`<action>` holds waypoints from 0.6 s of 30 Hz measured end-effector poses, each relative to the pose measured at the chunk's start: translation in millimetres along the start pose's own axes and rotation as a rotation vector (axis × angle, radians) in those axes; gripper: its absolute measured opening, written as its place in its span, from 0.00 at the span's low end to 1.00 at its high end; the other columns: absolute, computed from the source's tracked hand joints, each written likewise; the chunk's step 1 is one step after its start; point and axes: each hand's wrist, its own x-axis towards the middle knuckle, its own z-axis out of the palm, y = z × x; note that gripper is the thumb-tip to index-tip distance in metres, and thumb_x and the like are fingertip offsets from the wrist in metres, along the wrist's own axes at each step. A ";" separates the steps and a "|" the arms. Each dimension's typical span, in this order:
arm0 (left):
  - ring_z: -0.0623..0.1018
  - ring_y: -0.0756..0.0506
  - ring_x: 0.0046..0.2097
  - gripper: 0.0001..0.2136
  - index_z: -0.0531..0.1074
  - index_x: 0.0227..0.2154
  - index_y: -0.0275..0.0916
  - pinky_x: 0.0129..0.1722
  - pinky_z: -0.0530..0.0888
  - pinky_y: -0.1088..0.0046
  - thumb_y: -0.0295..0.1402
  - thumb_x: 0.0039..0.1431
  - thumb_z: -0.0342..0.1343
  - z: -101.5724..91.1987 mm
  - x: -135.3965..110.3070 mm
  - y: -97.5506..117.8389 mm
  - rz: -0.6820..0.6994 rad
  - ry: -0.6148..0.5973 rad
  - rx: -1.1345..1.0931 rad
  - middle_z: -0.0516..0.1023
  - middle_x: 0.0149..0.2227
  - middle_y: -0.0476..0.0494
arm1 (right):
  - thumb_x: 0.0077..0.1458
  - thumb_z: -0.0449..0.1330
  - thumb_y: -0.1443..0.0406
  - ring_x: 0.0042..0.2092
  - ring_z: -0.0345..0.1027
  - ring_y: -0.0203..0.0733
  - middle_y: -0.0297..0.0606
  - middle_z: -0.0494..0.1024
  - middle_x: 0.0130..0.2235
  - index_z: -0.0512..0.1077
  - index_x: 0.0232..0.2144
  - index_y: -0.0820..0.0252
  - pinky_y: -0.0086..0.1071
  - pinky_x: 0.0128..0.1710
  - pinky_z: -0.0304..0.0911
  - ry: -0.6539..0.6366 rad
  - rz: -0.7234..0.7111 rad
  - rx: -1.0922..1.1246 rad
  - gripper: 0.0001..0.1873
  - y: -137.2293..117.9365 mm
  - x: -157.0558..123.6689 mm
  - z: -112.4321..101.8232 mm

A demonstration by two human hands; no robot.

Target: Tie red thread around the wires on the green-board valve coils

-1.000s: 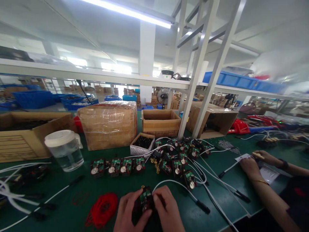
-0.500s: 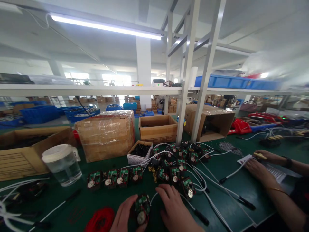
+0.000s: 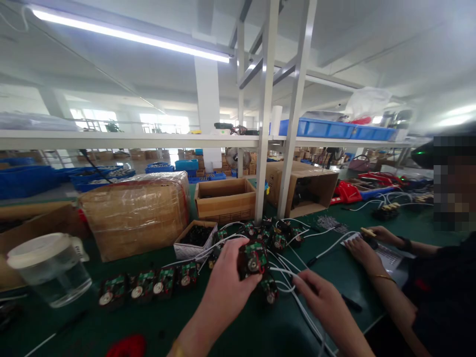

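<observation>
My left hand (image 3: 227, 270) is closed around a circuit-board unit (image 3: 254, 259), a black housing with a green board, red wires and a round silver part. It is held up over the pile of similar units (image 3: 279, 242). To its right, my right hand (image 3: 320, 292) has thumb and fingers pinched on a white cable (image 3: 283, 271). That cable runs toward the held unit; whether it joins it I cannot tell. On the left, a row of several like units (image 3: 162, 282) stands on the green table (image 3: 148, 317).
A jug of clear liquid (image 3: 48, 272) stands at the left. Behind the row are a plastic-wrapped carton (image 3: 136, 213) and a small box of black parts (image 3: 195, 240). Shelf posts (image 3: 265, 148) rise behind the pile. At right, a co-worker's hands (image 3: 362, 253) are over a white sheet.
My left hand has lifted a unit from the table's front up and rightward to the pile. My right hand has moved right onto a white cable. The view has turned right.
</observation>
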 end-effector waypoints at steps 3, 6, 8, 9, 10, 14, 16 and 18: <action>0.74 0.44 0.54 0.27 0.62 0.54 0.41 0.59 0.71 0.69 0.24 0.50 0.58 47.6 30.9 10.1 0.103 -0.154 0.253 0.68 0.57 0.41 | 0.62 0.49 0.47 0.28 0.66 0.42 0.32 0.72 0.24 0.73 0.32 0.57 0.31 0.27 0.56 0.211 0.109 -0.060 0.23 22.4 29.8 -21.2; 0.76 0.43 0.49 0.27 0.65 0.50 0.35 0.50 0.75 0.70 0.18 0.45 0.57 94.3 44.6 9.3 0.119 -0.246 0.347 0.70 0.53 0.37 | 0.60 0.49 0.50 0.27 0.67 0.43 0.34 0.73 0.23 0.72 0.28 0.57 0.32 0.27 0.56 0.281 0.099 -0.190 0.21 39.6 58.5 -21.8; 0.76 0.39 0.50 0.29 0.66 0.52 0.33 0.50 0.75 0.64 0.16 0.43 0.58 117.3 46.8 6.1 0.110 -0.278 0.404 0.70 0.54 0.33 | 0.59 0.51 0.54 0.28 0.68 0.44 0.35 0.73 0.23 0.70 0.25 0.56 0.32 0.28 0.55 0.271 0.077 -0.246 0.17 48.6 73.8 -16.4; 0.75 0.37 0.51 0.30 0.66 0.53 0.32 0.53 0.74 0.61 0.16 0.44 0.59 125.9 47.0 4.3 0.103 -0.290 0.433 0.70 0.54 0.32 | 0.57 0.52 0.56 0.28 0.68 0.44 0.35 0.74 0.23 0.69 0.23 0.56 0.32 0.28 0.55 0.263 0.071 -0.265 0.15 52.7 80.2 -13.1; 0.74 0.34 0.54 0.30 0.66 0.55 0.31 0.55 0.72 0.57 0.17 0.45 0.59 132.8 47.2 2.5 0.092 -0.296 0.460 0.70 0.55 0.30 | 0.57 0.53 0.58 0.28 0.69 0.43 0.36 0.74 0.23 0.69 0.23 0.56 0.31 0.28 0.55 0.254 0.065 -0.284 0.14 56.6 85.8 -9.9; 0.69 0.29 0.59 0.20 0.68 0.55 0.28 0.58 0.66 0.45 0.19 0.60 0.46 147.9 50.6 -4.2 0.007 -0.289 0.538 0.72 0.54 0.23 | 0.55 0.54 0.63 0.29 0.70 0.43 0.36 0.75 0.24 0.68 0.23 0.56 0.31 0.29 0.55 0.234 0.037 -0.347 0.11 69.6 101.8 -0.3; 0.69 0.29 0.60 0.20 0.69 0.54 0.27 0.58 0.65 0.43 0.20 0.63 0.40 150.8 52.7 -5.9 -0.022 -0.285 0.558 0.72 0.53 0.20 | 0.55 0.54 0.64 0.30 0.71 0.44 0.37 0.76 0.25 0.69 0.24 0.57 0.31 0.30 0.57 0.225 0.005 -0.362 0.10 73.2 104.7 1.9; 0.68 0.29 0.60 0.20 0.69 0.55 0.28 0.59 0.64 0.42 0.22 0.65 0.40 150.6 52.5 -4.9 -0.027 -0.288 0.567 0.72 0.54 0.20 | 0.55 0.54 0.64 0.30 0.72 0.44 0.38 0.75 0.25 0.70 0.24 0.57 0.32 0.31 0.57 0.218 -0.032 -0.368 0.09 74.8 102.9 2.2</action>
